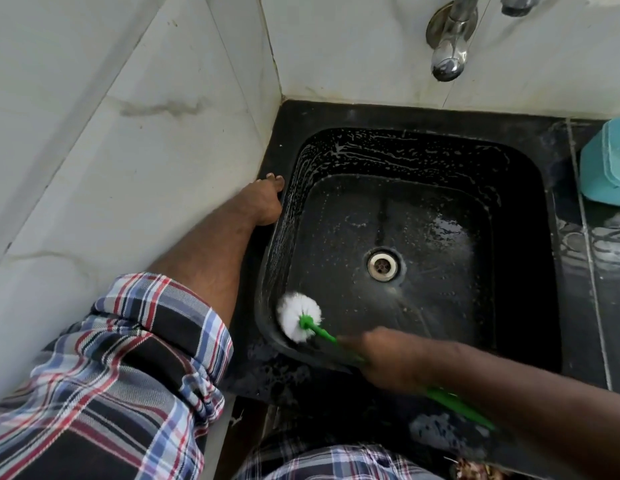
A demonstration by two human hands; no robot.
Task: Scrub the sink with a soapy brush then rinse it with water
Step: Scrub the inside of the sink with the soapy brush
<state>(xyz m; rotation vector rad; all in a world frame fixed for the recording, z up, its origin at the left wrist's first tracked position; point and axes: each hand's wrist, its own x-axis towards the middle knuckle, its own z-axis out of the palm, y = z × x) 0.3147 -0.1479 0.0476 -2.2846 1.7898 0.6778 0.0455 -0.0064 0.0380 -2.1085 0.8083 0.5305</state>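
1. Black stone-like sink (516,237), set into a dark bench (585,306) in a tiled corner. Rectangular basin, wet, with soap streaks on the far wall and the 9 o'clock wall. Metal drain (382,266) near the centre of the floor.
2. Brush (299,322): white bristle head on a green plastic handle. The head sits at about 7 o'clock of the basin, touching the near-left inner wall just below the rim. The handle runs down toward 4 o'clock, out past the near rim.
3. Right hand (388,358): clenched round the green handle partway along, near the front rim of the sink. Blurred; the finger layout cannot be told.
4. Left hand (267,199): rests on the bench edge at 9 o'clock of the basin, fingers fairly straight, holding nothing, apparently bracing.
5. Tap (448,46): chrome, wall-mounted at 12 o'clock above the sink. No water is seen running.
6. Teal container (606,164): on the bench at 2 o'clock, well apart from the brush.
7. Handling judgement: the brush looks light, the handle stiff, the bristles springy and soft. Soapy plastic is likely slippery, so a full grip at mid-handle suits it best. The wet basin walls will offer little friction.
8. Progress judgement: scrubbing in hand; rinse not yet begun.
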